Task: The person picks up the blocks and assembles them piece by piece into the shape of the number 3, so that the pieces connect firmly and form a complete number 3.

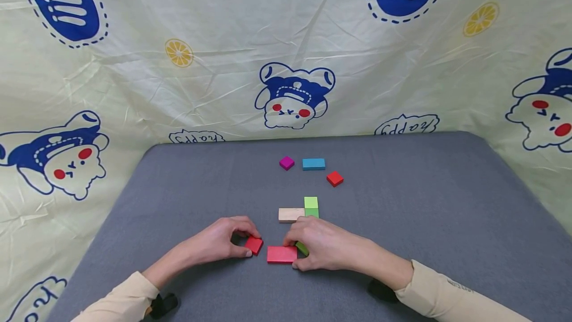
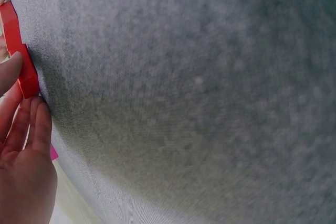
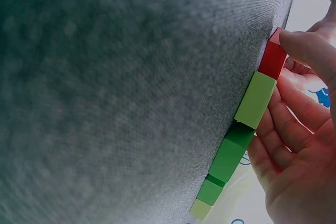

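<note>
In the head view, my left hand [image 1: 223, 237] pinches a small red block [image 1: 254, 245] between thumb and fingers. The left wrist view shows my left thumb on this red block [image 2: 29, 77]. Just to the right, a longer pinkish-red block [image 1: 280, 255] lies on the grey cloth, a small gap from the red one. My right hand [image 1: 326, 243] pinches its right end, thumb at the near corner and finger at the far corner. An olive-green block [image 1: 302, 248] sits under the right hand, partly hidden by it.
Beyond the right hand lie a pale wooden block [image 1: 290, 214] and green blocks [image 1: 311, 205]. Farther back are a purple block [image 1: 287, 163], a blue block [image 1: 314, 164] and another red block [image 1: 334, 178]. A printed curtain [image 1: 223, 93] hangs behind the grey table [image 1: 424, 202].
</note>
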Available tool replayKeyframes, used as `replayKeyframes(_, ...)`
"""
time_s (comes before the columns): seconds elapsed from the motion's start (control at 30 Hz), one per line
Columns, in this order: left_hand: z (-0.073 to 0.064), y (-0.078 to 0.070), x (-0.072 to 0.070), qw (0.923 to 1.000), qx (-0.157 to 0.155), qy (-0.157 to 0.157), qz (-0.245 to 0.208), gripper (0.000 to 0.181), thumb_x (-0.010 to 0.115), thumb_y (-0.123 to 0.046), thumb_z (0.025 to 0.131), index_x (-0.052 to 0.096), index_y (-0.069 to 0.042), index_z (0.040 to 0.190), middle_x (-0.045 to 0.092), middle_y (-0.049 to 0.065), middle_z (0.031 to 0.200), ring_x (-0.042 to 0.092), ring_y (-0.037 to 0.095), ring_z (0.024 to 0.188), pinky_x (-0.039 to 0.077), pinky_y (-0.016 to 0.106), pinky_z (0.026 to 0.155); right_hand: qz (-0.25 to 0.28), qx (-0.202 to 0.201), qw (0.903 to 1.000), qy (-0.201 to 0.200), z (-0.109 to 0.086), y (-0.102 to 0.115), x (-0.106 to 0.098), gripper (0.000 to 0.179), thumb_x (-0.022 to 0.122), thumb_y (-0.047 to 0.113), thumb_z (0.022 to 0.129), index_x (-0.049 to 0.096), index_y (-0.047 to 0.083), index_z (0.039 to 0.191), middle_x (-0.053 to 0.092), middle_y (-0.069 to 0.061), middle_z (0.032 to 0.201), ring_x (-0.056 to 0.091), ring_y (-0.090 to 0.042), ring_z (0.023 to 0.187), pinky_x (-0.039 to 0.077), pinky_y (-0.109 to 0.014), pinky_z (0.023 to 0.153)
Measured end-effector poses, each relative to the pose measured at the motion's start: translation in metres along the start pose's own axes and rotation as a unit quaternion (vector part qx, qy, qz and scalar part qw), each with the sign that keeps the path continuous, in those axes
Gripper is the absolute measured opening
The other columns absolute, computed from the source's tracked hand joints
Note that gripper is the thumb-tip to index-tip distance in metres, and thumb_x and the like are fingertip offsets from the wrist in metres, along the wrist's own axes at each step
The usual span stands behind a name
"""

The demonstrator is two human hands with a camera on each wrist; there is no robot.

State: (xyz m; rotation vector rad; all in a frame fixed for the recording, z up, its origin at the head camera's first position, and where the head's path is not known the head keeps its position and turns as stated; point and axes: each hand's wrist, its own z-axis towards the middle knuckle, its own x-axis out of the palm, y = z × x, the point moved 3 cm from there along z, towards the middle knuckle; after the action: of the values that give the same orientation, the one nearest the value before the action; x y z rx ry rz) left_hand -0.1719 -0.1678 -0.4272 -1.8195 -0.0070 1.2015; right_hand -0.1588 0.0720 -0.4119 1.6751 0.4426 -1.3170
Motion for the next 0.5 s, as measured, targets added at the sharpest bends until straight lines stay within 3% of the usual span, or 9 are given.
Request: replayKeyframes(0.5,-0.0002,-0.0019,-0.0011,1.0000,-0.003,0.005,-0.001,0.028,0.077,-0.017,0.086,0.070,-0.027,0.111,0.060,-0.017,0.107,0.055,0.007,0.100,0.047,0.033,0.092,0.000,0.003,1.0000,-0.003,-0.0005,-0.0009,0.0002,0.026,0.080,0.027,0.081,0.072,0.021,0.105,0.061,0.017,0.095,0.052,-0.002,0.091,0.045,-0.025,0.085)
